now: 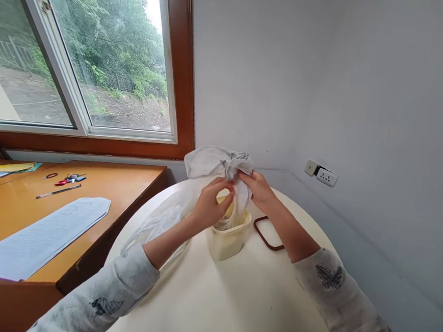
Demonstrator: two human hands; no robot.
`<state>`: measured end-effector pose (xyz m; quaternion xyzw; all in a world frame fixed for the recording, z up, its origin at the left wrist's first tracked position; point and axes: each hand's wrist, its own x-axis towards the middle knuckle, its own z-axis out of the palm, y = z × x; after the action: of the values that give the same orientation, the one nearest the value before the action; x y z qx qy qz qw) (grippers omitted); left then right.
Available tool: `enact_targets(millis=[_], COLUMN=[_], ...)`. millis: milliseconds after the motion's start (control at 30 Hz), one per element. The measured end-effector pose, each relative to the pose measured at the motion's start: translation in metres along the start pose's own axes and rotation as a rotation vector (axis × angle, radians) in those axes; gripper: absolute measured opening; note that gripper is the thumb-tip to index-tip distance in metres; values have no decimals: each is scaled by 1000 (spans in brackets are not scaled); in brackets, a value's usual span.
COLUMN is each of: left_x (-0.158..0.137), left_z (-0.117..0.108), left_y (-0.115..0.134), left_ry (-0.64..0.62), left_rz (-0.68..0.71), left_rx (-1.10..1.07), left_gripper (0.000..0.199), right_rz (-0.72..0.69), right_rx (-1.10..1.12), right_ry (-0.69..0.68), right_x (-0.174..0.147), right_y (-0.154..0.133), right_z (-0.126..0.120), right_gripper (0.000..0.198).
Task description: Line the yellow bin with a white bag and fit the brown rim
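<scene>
A thin white bag [211, 164], bunched and twisted at its neck, rises out of a small cream bin [227, 244] on the round table. My left hand [211, 206] is closed in a pinch at the bag's gathered part, thumb and forefinger forming a ring over the bin. On the other side, my right hand [258, 189] grips the bag's gathered neck from the right. Part of the bag hangs down inside the bin. To the right of the bin lies a brown rectangular frame [272, 246], partly hidden by my right forearm.
A clear plastic bag [163, 223] spreads over the left of the white round table [256, 312]. On the wooden desk [128, 181] lie papers [43, 239], a pen [58, 191], keys [70, 178] and coloured folders [8, 168]. Walls and a window [108, 49] stand behind.
</scene>
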<state>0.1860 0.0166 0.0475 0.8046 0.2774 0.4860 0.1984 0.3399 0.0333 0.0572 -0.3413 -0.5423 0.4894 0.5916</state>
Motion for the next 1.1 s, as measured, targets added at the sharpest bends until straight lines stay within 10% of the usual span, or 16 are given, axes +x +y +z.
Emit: enact_targets(millis=[267, 1100], left_x=[20, 52], left_z=[-28, -130], left_y=[-1, -16], left_ry=[74, 521], left_rz=[-492, -170], left_rx=[-646, -561], left_gripper=[33, 15], right_rz=[87, -226], right_rx=[114, 304], right_ry=[-232, 373], right_x=[-2, 16], right_y=[-10, -14], right_z=[3, -68], right_gripper=[28, 28])
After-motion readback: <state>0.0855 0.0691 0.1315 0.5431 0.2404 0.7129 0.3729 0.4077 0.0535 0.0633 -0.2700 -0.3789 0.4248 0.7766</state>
